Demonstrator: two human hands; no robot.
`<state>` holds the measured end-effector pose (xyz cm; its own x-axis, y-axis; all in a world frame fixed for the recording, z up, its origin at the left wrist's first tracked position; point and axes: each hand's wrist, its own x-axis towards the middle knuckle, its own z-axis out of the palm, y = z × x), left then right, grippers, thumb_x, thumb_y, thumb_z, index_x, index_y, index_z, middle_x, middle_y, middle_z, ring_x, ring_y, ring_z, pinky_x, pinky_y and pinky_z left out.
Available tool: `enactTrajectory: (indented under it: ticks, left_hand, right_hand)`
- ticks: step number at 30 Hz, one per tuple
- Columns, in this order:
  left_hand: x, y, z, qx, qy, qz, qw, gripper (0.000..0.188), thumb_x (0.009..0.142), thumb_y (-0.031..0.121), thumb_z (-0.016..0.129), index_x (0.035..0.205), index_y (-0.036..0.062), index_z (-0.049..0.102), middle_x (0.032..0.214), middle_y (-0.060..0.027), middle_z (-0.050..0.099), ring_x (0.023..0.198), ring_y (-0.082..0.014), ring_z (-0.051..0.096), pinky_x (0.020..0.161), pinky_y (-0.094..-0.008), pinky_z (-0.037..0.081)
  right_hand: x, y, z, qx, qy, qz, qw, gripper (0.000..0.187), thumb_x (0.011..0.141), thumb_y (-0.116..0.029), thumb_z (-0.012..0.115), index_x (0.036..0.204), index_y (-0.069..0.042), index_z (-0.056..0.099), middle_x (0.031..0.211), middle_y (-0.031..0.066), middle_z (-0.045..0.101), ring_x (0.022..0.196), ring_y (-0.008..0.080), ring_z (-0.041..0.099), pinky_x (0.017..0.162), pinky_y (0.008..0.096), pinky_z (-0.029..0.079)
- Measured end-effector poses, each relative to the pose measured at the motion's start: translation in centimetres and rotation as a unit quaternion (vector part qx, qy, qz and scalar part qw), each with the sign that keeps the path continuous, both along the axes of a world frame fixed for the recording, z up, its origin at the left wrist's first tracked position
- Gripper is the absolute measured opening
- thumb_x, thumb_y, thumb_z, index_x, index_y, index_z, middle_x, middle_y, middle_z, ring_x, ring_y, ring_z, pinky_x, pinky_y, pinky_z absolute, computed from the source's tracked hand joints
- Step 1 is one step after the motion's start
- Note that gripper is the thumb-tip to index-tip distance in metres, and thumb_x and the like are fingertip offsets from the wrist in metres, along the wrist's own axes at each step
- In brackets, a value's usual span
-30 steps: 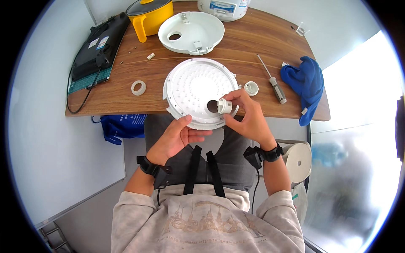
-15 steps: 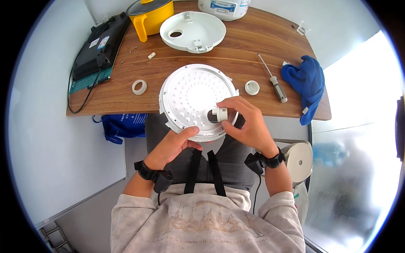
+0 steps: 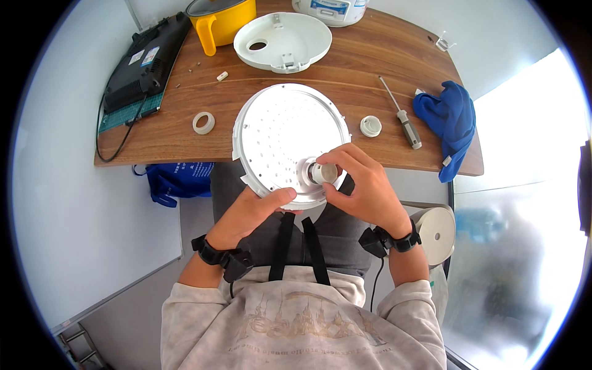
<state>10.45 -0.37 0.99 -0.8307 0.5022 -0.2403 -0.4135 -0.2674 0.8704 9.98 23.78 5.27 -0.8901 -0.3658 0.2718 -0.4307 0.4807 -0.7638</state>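
A round, dimpled metal lid plate (image 3: 290, 132) with a white rim is tilted above my lap, against the table's front edge. My left hand (image 3: 262, 206) grips its lower left rim, thumb on top and fingers underneath. Between the thumb and fingers of my right hand (image 3: 361, 182) is a small white cylindrical cap (image 3: 325, 173). The cap sits at the round hole in the lower right of the plate; how deep it goes in cannot be seen. A white ring (image 3: 203, 123) lies left of the plate, and a round white cap-like part (image 3: 370, 126) lies to its right.
On the wooden table (image 3: 351, 68) lie a white lid cover (image 3: 290, 46), a screwdriver (image 3: 404, 117) and a blue cloth (image 3: 449, 117). A yellow pot (image 3: 225, 24), a white appliance (image 3: 336, 13) and a black device (image 3: 145, 65) on a green mat stand farther back.
The cap in my right hand has turned from lying sideways to facing its open-looking round end toward me, at the hole. The plate has tilted slightly.
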Motion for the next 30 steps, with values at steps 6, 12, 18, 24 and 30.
enactTrajectory:
  ticks: [6,12,18,24,30]
  left_hand:
    - [-0.1,0.0,0.8,0.007,0.003,-0.002,1.000,0.069,0.095,0.017,0.069,0.153,0.0022,0.036,0.143,-0.0133,0.054,0.124,-0.0197,0.060,0.094,-0.0336,0.058]
    - [-0.1,0.2,1.6,-0.007,0.016,-0.019,1.000,0.067,0.096,0.017,0.068,0.153,0.0012,0.037,0.143,-0.0125,0.054,0.126,-0.0185,0.057,0.101,-0.0334,0.054]
    - [-0.2,0.1,1.4,-0.022,0.034,-0.019,0.999,0.067,0.096,0.018,0.069,0.153,0.0014,0.037,0.143,-0.0126,0.054,0.128,-0.0187,0.055,0.103,-0.0330,0.052]
    - [-0.7,0.0,0.8,-0.021,0.037,-0.006,0.999,0.071,0.095,0.020,0.071,0.154,0.0017,0.035,0.143,-0.0136,0.054,0.128,-0.0195,0.056,0.100,-0.0320,0.054]
    - [-1.9,-0.7,0.9,-0.010,-0.010,0.038,0.999,0.070,0.095,0.026,0.070,0.152,0.0025,0.036,0.133,-0.0151,0.062,0.111,-0.0228,0.069,0.080,-0.0344,0.064]
  right_hand:
    - [0.1,-0.2,0.1,0.004,0.011,0.008,1.000,0.036,0.081,-0.004,0.073,0.117,-0.008,0.068,0.107,0.0094,0.064,0.088,0.0282,0.066,0.078,0.0368,0.055]
    - [0.3,-0.1,-0.1,0.003,0.001,-0.004,1.000,0.037,0.081,-0.005,0.075,0.117,-0.009,0.068,0.110,0.0092,0.065,0.090,0.0270,0.068,0.079,0.0366,0.056]
    - [0.4,-0.1,0.0,0.001,0.003,-0.009,1.000,0.038,0.081,-0.003,0.075,0.118,-0.009,0.069,0.111,0.0091,0.065,0.091,0.0271,0.068,0.079,0.0363,0.056]
    - [0.2,-0.3,-0.2,-0.013,0.008,-0.012,1.000,0.037,0.081,-0.005,0.075,0.117,-0.008,0.068,0.111,0.0095,0.067,0.091,0.0274,0.069,0.080,0.0362,0.056]
    - [-0.5,1.4,-0.4,-0.032,0.034,-0.103,0.994,0.033,0.085,-0.010,0.076,0.116,-0.005,0.067,0.105,0.0116,0.071,0.091,0.0256,0.070,0.079,0.0354,0.056]
